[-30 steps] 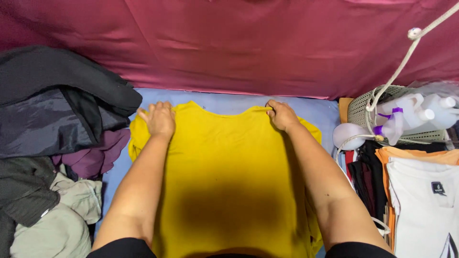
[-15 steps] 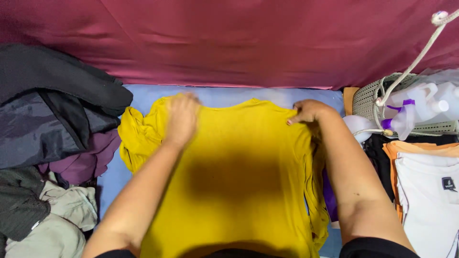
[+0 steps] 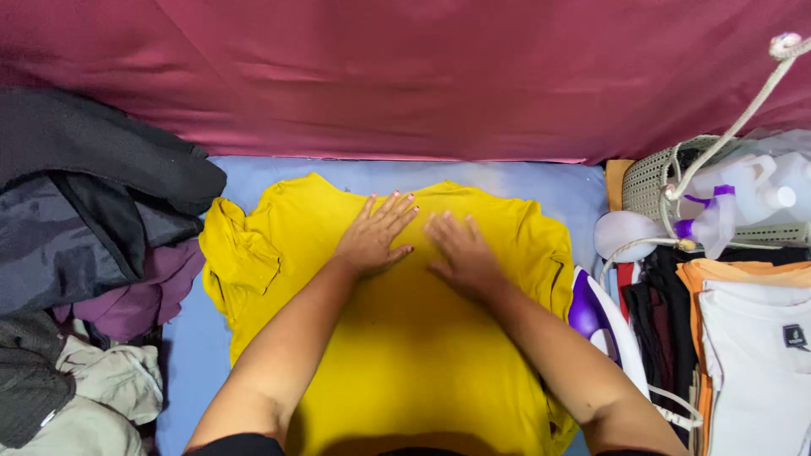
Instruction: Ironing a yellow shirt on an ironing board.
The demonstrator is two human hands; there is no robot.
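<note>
Head view: splayed fingers [image 3: 390, 209] on yellow shirt [image 3: 405, 355]

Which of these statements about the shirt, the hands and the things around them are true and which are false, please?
1. Both hands lie flat on the yellow T-shirt. True: the left hand and the right hand press side by side near its middle.
2. The T-shirt lies on a green board. False: it lies on a pale blue padded surface.
3. A purple and white iron sits by the shirt's right edge. True.
4. The right hand holds the iron. False: it rests open on the shirt.
5. Dark clothes are piled at the left. True.
</note>
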